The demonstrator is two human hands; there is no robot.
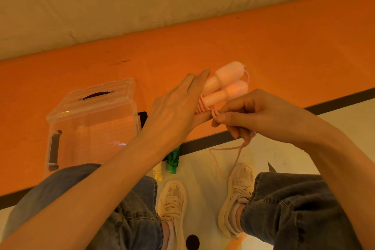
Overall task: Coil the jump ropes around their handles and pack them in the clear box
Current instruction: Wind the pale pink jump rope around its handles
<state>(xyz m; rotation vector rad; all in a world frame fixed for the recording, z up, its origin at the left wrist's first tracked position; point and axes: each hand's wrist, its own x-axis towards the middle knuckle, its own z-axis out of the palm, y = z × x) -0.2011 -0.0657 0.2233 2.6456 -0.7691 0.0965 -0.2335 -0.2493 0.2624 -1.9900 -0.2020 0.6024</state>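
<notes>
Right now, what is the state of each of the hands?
Left hand: holding the pink handles.
Right hand: pinching the pink rope.

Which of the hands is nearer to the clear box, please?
Left. The left hand holds the pink handles just right of the clear box; the right hand is farther right.

Dim amber light, wide-angle edge distortion

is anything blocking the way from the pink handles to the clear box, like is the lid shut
Nothing visible blocks it. The box sits open to the left of the pink handles, its lid tipped back. The left hand holding the handles is the only thing between them, and it moves with them.
</notes>
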